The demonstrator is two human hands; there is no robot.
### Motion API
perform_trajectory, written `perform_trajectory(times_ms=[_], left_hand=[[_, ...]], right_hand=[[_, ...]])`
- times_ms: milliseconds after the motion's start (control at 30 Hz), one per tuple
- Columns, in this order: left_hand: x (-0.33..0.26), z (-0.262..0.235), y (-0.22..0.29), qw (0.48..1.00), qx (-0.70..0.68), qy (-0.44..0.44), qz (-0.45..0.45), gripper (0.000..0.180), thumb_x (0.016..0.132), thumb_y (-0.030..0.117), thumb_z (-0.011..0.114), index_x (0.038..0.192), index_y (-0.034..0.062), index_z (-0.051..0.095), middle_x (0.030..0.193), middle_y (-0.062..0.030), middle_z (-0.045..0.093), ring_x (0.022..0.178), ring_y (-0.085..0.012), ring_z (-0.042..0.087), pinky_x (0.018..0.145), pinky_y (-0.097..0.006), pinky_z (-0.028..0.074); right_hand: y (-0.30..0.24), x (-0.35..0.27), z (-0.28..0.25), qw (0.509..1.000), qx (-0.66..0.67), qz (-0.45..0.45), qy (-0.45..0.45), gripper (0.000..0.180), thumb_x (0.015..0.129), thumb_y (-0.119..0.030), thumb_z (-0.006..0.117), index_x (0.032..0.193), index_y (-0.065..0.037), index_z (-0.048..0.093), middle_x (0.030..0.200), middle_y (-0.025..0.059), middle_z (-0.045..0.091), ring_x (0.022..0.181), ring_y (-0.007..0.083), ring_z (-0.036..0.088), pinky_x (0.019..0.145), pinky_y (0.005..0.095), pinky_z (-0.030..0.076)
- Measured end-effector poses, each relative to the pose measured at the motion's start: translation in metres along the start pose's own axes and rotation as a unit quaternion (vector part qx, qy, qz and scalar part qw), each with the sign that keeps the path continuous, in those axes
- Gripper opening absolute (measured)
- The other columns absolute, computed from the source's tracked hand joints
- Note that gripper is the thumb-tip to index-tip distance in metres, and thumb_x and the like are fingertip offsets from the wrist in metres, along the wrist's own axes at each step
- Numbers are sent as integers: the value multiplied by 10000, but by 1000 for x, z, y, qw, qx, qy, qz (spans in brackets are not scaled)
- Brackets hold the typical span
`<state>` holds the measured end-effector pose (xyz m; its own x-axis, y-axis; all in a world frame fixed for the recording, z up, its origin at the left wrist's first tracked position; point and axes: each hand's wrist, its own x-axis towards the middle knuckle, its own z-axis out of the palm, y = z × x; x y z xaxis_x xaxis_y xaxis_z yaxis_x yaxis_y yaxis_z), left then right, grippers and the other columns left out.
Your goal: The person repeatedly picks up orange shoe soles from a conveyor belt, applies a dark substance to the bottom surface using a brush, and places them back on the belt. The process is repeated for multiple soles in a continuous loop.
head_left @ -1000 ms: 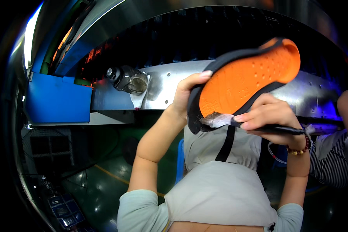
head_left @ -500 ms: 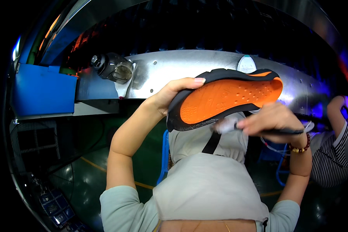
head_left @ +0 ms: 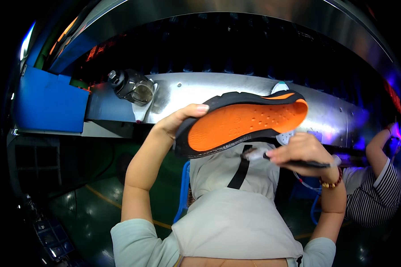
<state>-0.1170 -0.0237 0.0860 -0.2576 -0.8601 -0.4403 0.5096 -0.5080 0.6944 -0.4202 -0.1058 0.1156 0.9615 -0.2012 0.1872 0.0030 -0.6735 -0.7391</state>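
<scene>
My left hand (head_left: 182, 119) grips the toe end of a shoe sole (head_left: 243, 127), thumb over its rim. The sole has a black outer rim and an orange inside with small dimples, which faces me; its heel end points right. Below the heel end, my right hand (head_left: 300, 153) is closed around the dark handle of a brush (head_left: 255, 154). The brush's pale head, blurred, points left and sits just under the sole's near edge, apart from it as far as I can see. A bracelet is on my right wrist.
Beyond the sole runs a curved metal ledge (head_left: 205, 84). On it stand a dark see-through bottle (head_left: 136, 86) over a white cloth (head_left: 148, 109) and a small white rounded piece (head_left: 280, 86). A blue box (head_left: 51, 102) is at left; a person in stripes (head_left: 374, 196) sits at right.
The sole and both hands have shifted left and slightly down in the picture, along with some camera movement. Both hands keep their holds on the sole and the brush.
</scene>
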Motion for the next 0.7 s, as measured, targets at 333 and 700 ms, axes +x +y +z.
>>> perform_trajectory(times_ms=[333, 700], left_hand=[[93, 7, -69, 943, -275, -127, 141, 739, 818, 653, 161, 1284, 108, 339, 1214, -115, 458, 1050, -263, 507, 864, -402, 445], [93, 49, -79, 963, -200, -113, 141, 902, 736, 739, 24, 1281, 81, 313, 1137, -148, 486, 995, -271, 534, 835, -379, 460]], right_hand=[[17, 32, 20, 908, 224, 105, 339, 184, 669, 49, 638, 849, 12, 641, 873, 147, 625, 832, 181, 606, 720, 253, 490], [62, 71, 12, 860, 251, 158, 415, 152, 736, 13, 616, 885, 35, 620, 844, 111, 642, 740, 118, 605, 667, 217, 487]])
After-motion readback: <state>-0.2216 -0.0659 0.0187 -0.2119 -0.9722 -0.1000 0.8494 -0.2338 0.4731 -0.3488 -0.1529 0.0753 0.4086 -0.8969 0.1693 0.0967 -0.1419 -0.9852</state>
